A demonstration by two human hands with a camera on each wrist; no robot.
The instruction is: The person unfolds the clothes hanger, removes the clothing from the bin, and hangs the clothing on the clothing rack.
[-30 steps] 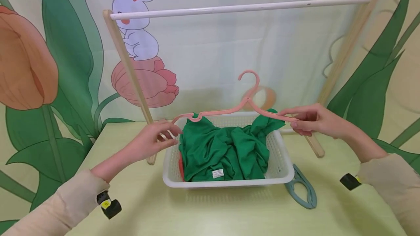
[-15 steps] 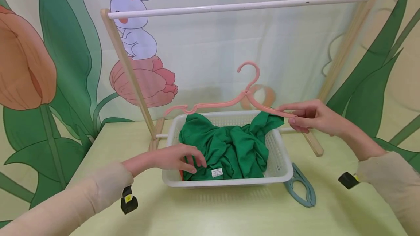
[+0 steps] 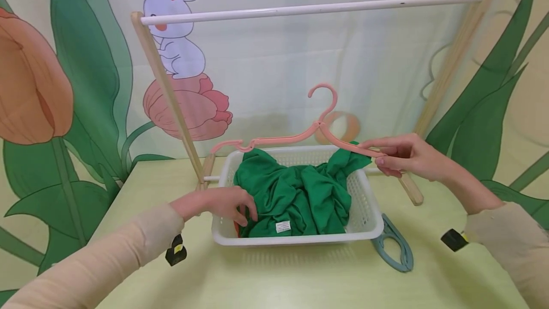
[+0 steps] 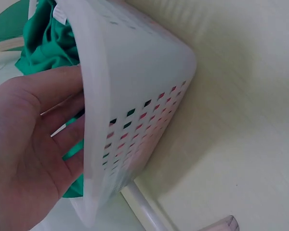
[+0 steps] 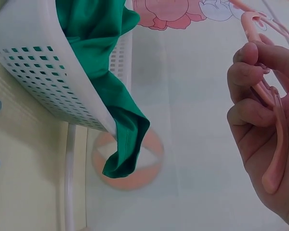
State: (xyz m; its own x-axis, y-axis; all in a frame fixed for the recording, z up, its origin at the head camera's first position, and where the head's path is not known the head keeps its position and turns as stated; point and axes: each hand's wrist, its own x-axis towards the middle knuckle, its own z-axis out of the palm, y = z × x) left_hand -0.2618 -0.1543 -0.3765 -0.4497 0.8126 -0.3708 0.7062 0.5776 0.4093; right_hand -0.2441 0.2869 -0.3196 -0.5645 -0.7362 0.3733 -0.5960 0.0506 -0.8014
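In the white basket [image 3: 300, 239] lies crumpled green cloth [image 3: 296, 194].

I see a slim salmon-pink plastic hanger [image 3: 319, 125], a crumpled solid-green cloth garment [image 3: 296, 194], a rectangular white plastic basket [image 3: 300, 241] pierced in a grid pattern, a folded grey-blue plastic hanger [image 3: 388, 227], and a pale cloth backdrop [image 3: 266, 61] printed with tulips [image 3: 36, 80]

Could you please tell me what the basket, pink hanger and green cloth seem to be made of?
Basket: likely smooth white plastic, given its moulded grid of holes.
Pink hanger: probably plastic, smooth, evenly coloured.
Green cloth: soft, fairly matte fabric, judging by its folds; fibre unclear.
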